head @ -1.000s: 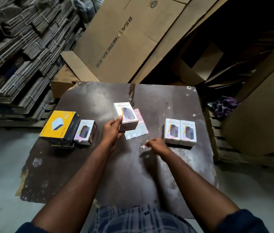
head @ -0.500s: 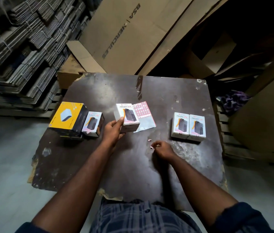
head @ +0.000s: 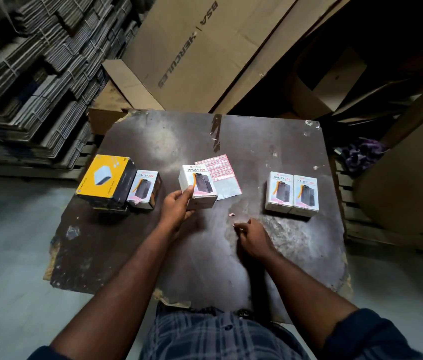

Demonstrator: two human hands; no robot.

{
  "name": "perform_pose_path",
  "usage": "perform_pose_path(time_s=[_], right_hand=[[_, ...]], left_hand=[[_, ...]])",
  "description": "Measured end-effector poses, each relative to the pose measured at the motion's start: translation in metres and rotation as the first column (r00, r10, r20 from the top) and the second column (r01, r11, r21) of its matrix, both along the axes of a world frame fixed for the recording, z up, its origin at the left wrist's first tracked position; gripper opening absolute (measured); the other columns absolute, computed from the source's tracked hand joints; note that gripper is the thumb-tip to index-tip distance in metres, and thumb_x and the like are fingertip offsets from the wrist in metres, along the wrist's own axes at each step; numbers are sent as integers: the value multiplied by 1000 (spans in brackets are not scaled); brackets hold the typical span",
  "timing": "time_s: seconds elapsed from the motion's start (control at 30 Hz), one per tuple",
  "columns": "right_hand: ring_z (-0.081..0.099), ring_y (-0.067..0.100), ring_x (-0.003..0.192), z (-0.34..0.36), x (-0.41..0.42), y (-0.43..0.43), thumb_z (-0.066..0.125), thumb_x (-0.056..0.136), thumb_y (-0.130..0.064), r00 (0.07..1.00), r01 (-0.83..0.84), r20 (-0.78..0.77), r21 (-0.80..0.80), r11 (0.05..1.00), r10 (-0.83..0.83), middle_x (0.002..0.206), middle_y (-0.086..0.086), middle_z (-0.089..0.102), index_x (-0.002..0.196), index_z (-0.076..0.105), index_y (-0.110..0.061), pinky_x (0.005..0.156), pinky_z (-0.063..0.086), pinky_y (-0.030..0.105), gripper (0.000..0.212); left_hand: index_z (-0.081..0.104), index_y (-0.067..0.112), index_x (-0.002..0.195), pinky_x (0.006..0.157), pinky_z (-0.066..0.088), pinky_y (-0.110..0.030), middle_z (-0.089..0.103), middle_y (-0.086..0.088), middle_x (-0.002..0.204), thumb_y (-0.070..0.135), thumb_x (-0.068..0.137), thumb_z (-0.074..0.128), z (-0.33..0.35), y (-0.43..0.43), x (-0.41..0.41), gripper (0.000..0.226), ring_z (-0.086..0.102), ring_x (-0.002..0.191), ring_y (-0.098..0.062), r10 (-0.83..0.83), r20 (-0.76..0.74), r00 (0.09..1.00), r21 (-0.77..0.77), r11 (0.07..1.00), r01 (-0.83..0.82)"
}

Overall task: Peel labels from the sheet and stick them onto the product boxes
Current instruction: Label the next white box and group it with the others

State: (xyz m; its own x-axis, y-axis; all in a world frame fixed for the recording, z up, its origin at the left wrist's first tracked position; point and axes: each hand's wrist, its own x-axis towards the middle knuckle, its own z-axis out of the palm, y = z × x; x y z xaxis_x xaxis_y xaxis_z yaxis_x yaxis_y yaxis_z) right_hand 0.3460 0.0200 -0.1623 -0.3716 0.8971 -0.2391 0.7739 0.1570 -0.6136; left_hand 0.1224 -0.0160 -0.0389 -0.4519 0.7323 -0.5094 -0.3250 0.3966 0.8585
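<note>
My left hand (head: 176,209) grips a white "Halley 20K" product box (head: 200,185) by its near left corner, at the middle of the dark board (head: 270,141). The pink-and-white label sheet (head: 222,168) lies flat just behind and to the right of that box, partly covered by it. My right hand (head: 253,237) hovers low over the board, nearer to me, fingertips pinched on a small pale label (head: 236,225). A tiny pink scrap (head: 231,214) lies on the board just ahead of those fingers. Two more white boxes (head: 292,192) stand side by side at the right.
A yellow box (head: 106,179) and another white product box (head: 144,189) sit together at the left of the board. Bundled flat cartons (head: 36,74) are stacked at the far left. Large cardboard sheets (head: 205,48) lean behind the board. A wooden pallet (head: 361,224) borders the right edge.
My left hand has set the box lower, closer to the label sheet. My right hand has drawn back toward me, and a small pink scrap now lies on the board ahead of it.
</note>
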Motion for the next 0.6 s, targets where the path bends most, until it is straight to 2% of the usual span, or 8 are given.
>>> perform_pose_path(time_s=[0.13,0.33,0.47,0.6], right_hand=[[62,31,101,2,-1,5,58,92,-12,999,35,-41,-28,999,-36,102,15,64,112,73,-19,78,36,22,26],[56,35,109,3,1,4,57,92,-15,1000,-8,16,-38,999,8,114,19,58,133,60,-17,92,44,32,41],[55,37,104,1,2,1,56,92,-20,995,-64,83,2,998,63,109,18,54,135,55,-17,89,47,37,43],[50,35,107,2,0,-10,47,97,-31,951,-191,261,85,978,164,113,15,50,142,43,-17,84,47,41,47]], left_hand=[[64,6,118,78,55,-30,70,-15,115,29,98,58,-1,-2,0,30,67,93,-17,-5,-2,1000,2,1000,5],[64,3,120,91,55,-42,70,-17,117,31,98,60,-2,-4,1,36,66,97,-19,3,-2,1000,-7,1000,-3],[64,2,120,93,54,-42,70,-17,118,31,98,59,-3,-6,0,37,66,100,-19,-3,2,1000,-5,1000,3],[64,2,119,91,54,-40,70,-17,118,30,98,59,-4,-7,0,35,66,99,-19,1,6,1000,-3,1000,-1]])
